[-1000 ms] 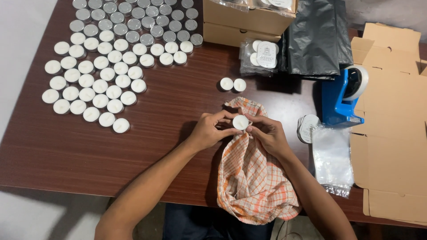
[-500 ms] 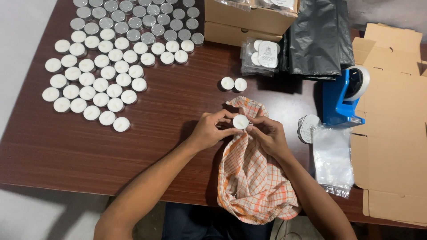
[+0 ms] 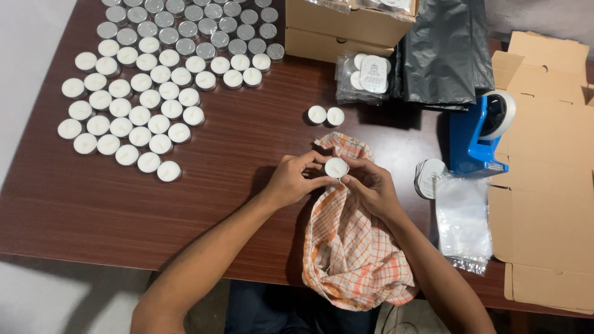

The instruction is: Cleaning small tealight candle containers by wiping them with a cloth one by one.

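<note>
At frame centre, the left hand point(image 3: 296, 180) and right hand point(image 3: 370, 187) together pinch one white tealight point(image 3: 336, 167) above an orange checked cloth point(image 3: 352, 247) overhanging the tabletop's point(image 3: 93, 210) lower edge; bare wood lies lower left.

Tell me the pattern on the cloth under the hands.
Orange-and-white check on the cloth, clearest in the head view.

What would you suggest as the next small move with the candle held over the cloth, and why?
Probably set the tealight beside the two loose tealights: left hand and right hand pinch it above the checked cloth, and that pair sits just beyond.
</note>
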